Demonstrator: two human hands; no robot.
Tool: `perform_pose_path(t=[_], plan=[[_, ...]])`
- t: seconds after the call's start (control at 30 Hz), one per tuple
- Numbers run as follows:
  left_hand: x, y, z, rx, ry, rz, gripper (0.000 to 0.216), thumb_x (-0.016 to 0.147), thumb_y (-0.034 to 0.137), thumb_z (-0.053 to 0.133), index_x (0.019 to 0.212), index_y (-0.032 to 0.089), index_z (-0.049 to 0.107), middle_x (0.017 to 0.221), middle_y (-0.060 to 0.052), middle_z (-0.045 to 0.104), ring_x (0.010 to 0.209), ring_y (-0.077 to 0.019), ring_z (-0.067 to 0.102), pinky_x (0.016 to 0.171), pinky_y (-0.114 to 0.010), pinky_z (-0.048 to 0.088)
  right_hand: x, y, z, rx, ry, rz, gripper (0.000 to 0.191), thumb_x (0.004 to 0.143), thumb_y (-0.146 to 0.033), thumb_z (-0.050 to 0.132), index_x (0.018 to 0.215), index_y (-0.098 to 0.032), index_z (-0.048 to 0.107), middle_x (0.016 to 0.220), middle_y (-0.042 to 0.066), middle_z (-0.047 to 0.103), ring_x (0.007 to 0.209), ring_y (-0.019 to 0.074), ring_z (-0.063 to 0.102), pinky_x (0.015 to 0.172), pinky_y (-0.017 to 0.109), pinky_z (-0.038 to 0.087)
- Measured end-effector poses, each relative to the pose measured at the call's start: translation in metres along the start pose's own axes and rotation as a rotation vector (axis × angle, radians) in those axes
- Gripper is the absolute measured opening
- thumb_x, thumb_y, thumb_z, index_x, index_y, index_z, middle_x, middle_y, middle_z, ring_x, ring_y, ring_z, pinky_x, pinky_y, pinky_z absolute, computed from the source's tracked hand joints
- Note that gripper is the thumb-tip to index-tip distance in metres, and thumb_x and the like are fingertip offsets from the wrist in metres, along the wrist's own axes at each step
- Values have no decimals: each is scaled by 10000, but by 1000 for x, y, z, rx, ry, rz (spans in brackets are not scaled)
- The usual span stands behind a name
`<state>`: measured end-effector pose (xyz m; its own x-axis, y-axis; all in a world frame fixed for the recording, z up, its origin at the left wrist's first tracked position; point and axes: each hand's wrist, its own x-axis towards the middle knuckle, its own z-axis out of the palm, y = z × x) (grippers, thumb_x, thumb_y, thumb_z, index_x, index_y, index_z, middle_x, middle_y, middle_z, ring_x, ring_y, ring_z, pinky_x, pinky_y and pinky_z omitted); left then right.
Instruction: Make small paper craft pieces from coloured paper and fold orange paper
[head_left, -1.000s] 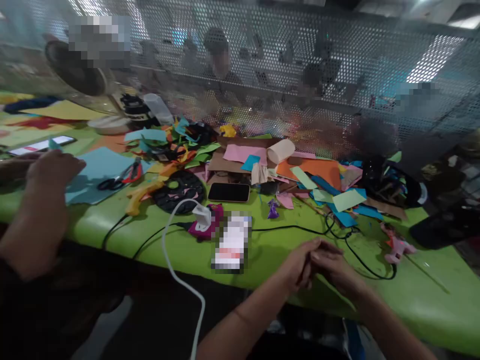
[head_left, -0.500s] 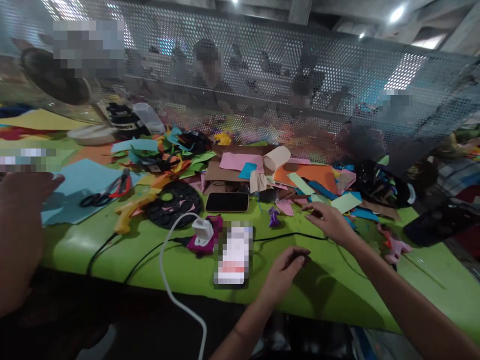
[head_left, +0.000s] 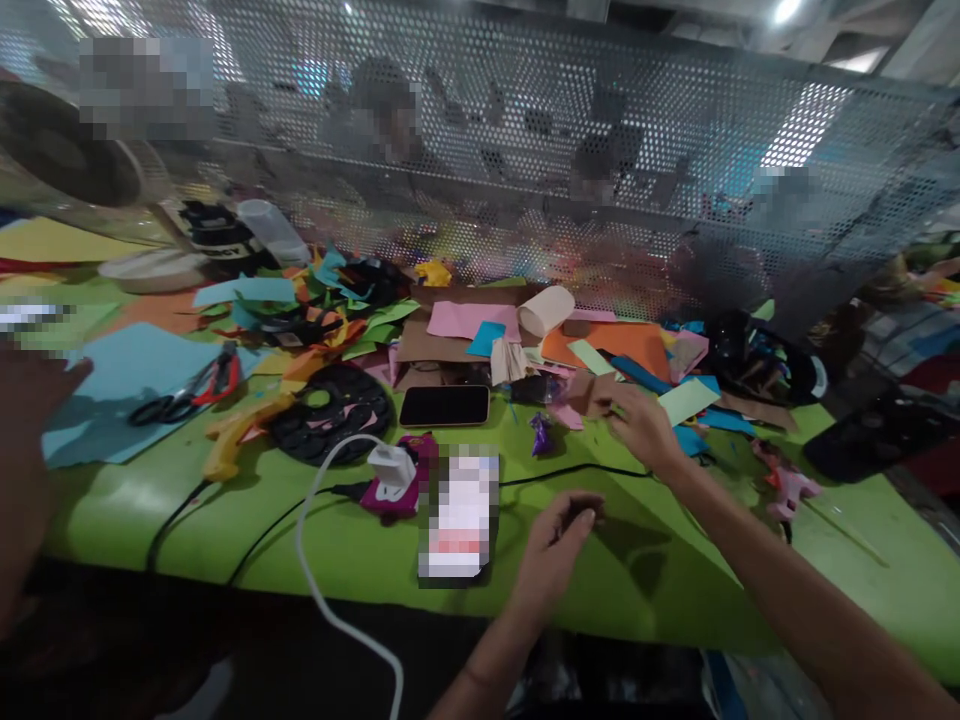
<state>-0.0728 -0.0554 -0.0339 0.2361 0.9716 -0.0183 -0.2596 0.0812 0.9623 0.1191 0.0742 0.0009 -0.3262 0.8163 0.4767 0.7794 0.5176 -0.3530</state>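
Observation:
My right hand [head_left: 637, 425] reaches forward over the green table [head_left: 360, 540] into the heap of coloured paper scraps [head_left: 645, 375]. Its fingertips pinch a brown paper piece [head_left: 587, 390] beside a pale green strip [head_left: 686, 400]. My left hand [head_left: 559, 530] hovers low near the table's front edge, its fingers curled in, with nothing visible in them. It is just right of a phone [head_left: 459, 515] lying face up. A black cable [head_left: 585, 468] runs between my two hands. A small purple scrap [head_left: 541, 432] lies left of my right hand.
Another person's hand [head_left: 30, 420] is at the far left by a blue sheet [head_left: 127, 385] and scissors [head_left: 187, 390]. A dark phone [head_left: 444, 405], a black disc [head_left: 330, 410], a white charger and cable [head_left: 390, 465], a yellow glue gun [head_left: 232, 445] and a pink glue gun [head_left: 787, 485] lie around. A perforated screen [head_left: 525, 150] backs the table.
My hands were clasped together a second ago and have parted. The right hand moved forward and left into the scraps and took up a brown piece. The left hand stayed near the table's edge.

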Motion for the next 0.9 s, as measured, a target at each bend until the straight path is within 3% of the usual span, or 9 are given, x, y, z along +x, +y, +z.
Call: perform_pose_path(t=[0.07,0.2,0.37,0.5,0.63,0.77,0.9], plan=[[-1,2,0,129,106,153,187,910,274,555,1034,181,661,1032,-85,692,1001,-208,639,922,-364,494,-27,-8,-21,36,68,-31,278,805,-52,532,943,-239,683,1037,73,730,1003,251,679,846,374,538],[-5,4,3,490,238,473,235,922,202,555,1149,219,615,1151,-90,634,1128,-214,579,987,-397,460,-78,-28,-49,85,45,-59,222,848,-85,560,930,-252,682,1086,65,737,1046,236,685,873,381,542],[-11,5,15,865,106,680,370,916,159,559,1277,242,551,1309,-96,601,1273,-234,503,1073,-444,394,-118,-36,-53,121,15,-102,200,884,-114,577,973,-261,679,1095,65,749,1037,225,692,909,406,534],[-10,7,18,1078,-75,600,458,942,244,548,1393,245,468,1473,-95,512,1412,-248,390,1160,-478,282,-136,-34,-48,164,-1,-80,195,877,-100,573,940,-259,665,1118,61,746,1057,222,686,930,410,527],[-6,6,16,1266,-263,423,612,968,363,521,1523,264,283,1540,-110,443,1381,-257,459,1188,-545,201,-147,-31,-44,229,-67,-20,228,858,-79,558,911,-261,686,1088,51,755,1039,216,699,885,374,543],[-5,2,18,1405,-296,313,638,986,435,471,1546,238,238,1533,-127,451,1344,-287,505,1166,-603,221,-158,-26,-42,245,-95,44,270,827,-50,536,879,-256,703,1055,45,766,986,213,716,849,367,542],[-5,2,22,1484,-299,322,591,994,442,443,1536,273,276,1564,-95,412,1363,-281,485,1158,-622,242,-168,-20,-44,285,-43,123,216,808,-72,555,808,-245,684,1019,50,773,952,215,722,840,369,549]])
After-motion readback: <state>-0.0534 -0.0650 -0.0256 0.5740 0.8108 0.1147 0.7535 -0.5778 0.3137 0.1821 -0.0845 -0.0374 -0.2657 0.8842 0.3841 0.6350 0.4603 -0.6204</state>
